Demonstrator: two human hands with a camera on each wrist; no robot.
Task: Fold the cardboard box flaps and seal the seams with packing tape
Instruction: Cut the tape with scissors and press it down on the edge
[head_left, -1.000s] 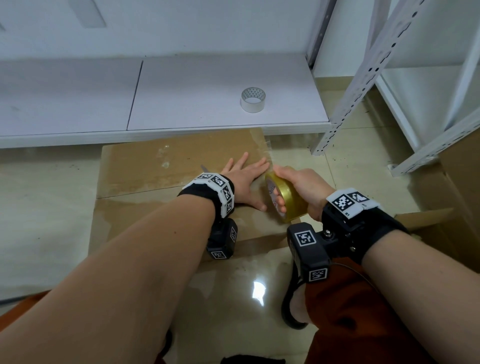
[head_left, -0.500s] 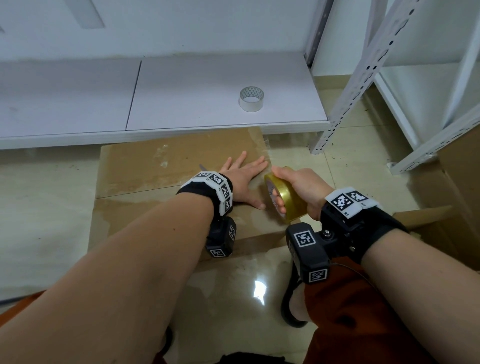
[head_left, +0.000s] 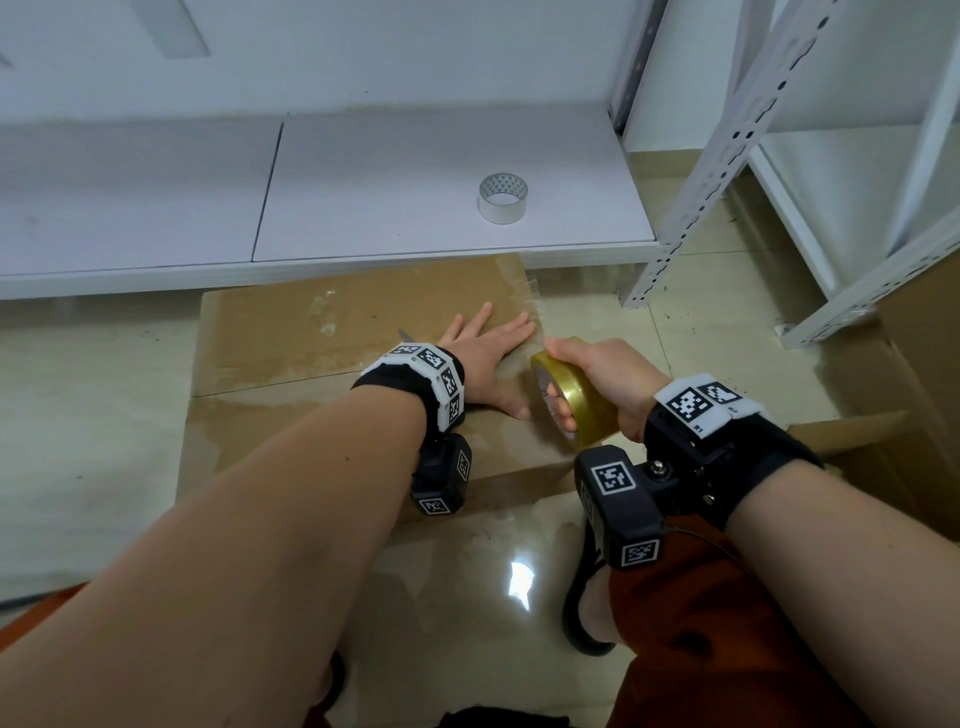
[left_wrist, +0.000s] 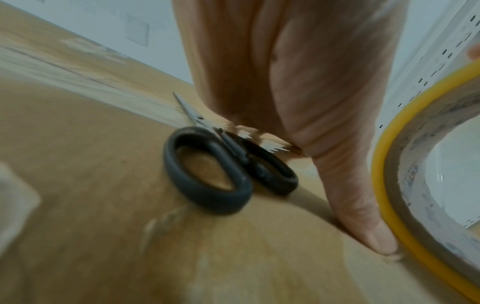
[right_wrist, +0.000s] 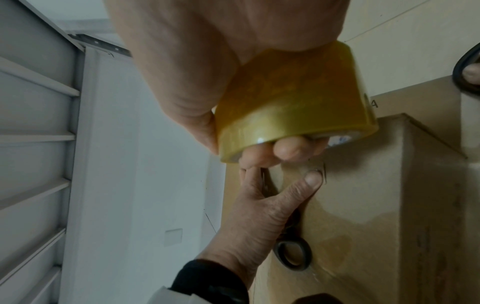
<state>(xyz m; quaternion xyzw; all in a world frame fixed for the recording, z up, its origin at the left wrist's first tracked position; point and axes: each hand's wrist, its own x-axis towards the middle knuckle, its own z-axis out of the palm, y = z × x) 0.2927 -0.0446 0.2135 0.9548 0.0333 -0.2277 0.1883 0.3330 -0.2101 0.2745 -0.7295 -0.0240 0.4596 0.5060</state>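
Taping a cardboard box (head_left: 332, 332) on a glossy beige tiled floor (head_left: 88, 415), beside white metal shelving.

The box lies with its flaps folded shut, its far edge touching the low white shelf board (head_left: 415, 171), where a spare clear tape roll (head_left: 502, 198) stands well apart from the hands. A perforated white shelf upright (head_left: 722, 150) slants down just right of the box corner, and another brown carton (head_left: 924, 364) sits at the far right. The left hand (head_left: 483, 364) presses flat on the box top, fingers straight and spread, beside black-handled scissors (left_wrist: 226, 170) lying under the palm's edge. The right hand (head_left: 597, 379) grips the yellow packing tape roll (head_left: 576, 405), fingers curled through its core, at the box's right edge, just beside the left thumb.
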